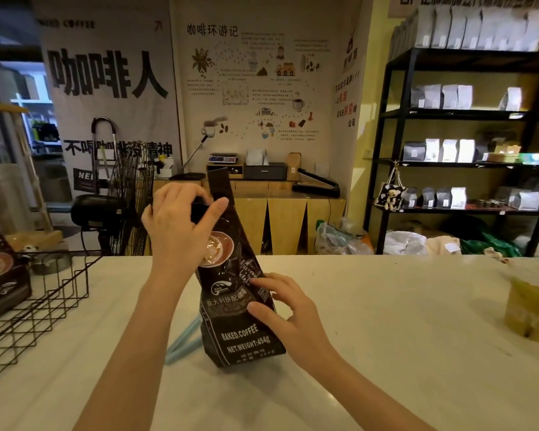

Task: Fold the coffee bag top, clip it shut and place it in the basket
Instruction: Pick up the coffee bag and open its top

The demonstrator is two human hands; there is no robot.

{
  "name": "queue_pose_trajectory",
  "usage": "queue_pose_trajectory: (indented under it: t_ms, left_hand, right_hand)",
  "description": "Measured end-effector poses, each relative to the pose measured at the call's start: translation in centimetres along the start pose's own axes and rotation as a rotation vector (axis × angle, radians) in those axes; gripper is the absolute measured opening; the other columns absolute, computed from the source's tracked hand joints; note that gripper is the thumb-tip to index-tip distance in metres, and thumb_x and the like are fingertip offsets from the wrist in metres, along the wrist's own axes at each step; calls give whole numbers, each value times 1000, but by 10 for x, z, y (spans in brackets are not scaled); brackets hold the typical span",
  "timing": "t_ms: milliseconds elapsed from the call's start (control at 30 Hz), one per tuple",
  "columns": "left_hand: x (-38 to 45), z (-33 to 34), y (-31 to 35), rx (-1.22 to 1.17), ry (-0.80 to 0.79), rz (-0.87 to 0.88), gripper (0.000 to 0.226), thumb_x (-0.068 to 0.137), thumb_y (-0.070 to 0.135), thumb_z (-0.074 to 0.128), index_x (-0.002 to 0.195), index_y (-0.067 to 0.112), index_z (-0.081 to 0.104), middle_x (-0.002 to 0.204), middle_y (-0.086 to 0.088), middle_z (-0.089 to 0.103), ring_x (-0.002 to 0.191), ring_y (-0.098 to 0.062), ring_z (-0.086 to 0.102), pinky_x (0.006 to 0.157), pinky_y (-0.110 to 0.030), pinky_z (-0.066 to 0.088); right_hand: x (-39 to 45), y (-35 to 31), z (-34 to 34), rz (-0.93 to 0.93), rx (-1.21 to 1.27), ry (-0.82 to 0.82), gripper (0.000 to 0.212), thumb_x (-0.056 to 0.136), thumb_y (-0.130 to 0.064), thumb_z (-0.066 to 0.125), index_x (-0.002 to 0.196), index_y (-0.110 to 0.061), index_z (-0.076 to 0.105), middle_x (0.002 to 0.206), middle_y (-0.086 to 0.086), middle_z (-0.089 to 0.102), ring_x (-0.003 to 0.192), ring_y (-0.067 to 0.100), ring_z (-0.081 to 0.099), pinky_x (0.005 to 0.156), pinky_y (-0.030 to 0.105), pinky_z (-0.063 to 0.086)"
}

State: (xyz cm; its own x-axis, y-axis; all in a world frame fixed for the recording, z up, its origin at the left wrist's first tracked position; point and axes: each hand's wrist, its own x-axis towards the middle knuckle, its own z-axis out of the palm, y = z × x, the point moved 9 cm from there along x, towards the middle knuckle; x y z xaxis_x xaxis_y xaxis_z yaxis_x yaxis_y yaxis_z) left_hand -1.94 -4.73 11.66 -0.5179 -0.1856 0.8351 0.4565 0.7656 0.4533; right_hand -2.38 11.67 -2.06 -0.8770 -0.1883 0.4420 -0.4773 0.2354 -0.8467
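While the tall dark foil coffee bag is standing near-upright on the white counter, the left hand is pinching its top; the right hand, fingers spread, is bracing its side, nearer the pale blue plastic clip lying behind.
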Motion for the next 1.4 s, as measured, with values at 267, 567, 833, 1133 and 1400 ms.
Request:
queue_pose_trajectory:
  t_ms: [267, 567, 833, 1133, 1400]
  left_hand:
    - [4, -17, -23, -93, -180, -162, 41, 73, 43, 62, 109, 25, 54, 89, 17, 40, 110, -24, 39, 103, -53, 30]
    - [9, -34, -66, -406, -14, -294, 12, 72, 15, 70, 84, 15, 68, 78, 2, 65, 72, 1, 62, 69, -26, 52]
    - [5, -42, -91, -493, 145, -429, 17, 68, 14, 74, 84, 17, 67, 76, 4, 65, 76, -12, 62, 72, -30, 52]
    - [-1, -44, -102, -531, 221, -517, 22, 67, 14, 75, 87, 17, 67, 78, 4, 65, 81, -16, 63, 77, -33, 53]
    - [7, -47, -92, -561, 131, -392, 18, 70, 12, 72, 69, 28, 64, 57, 24, 67, 64, 5, 62, 64, -18, 52]
  right_hand:
    - [3, 7, 13, 66, 255, 98, 31, 70, -26, 75, 99, -33, 66, 119, -19, 59, 110, 7, 57, 88, 28, 53]
    - [11, 7, 21, 151, 415, 101, 30, 68, -16, 76, 90, -35, 71, 104, -27, 61, 100, 4, 62, 76, 21, 55]
    - [13, 16, 23, 184, 525, 138, 23, 66, -13, 75, 81, -30, 75, 110, -10, 68, 101, 12, 65, 85, 32, 55]
    - [15, 19, 25, 239, 579, 130, 20, 68, -9, 74, 81, -24, 76, 103, -12, 71, 95, 12, 67, 73, 27, 57]
    - [19, 8, 17, 201, 414, 26, 41, 61, -22, 80, 99, -30, 66, 102, -10, 71, 93, 13, 68, 77, 31, 57]
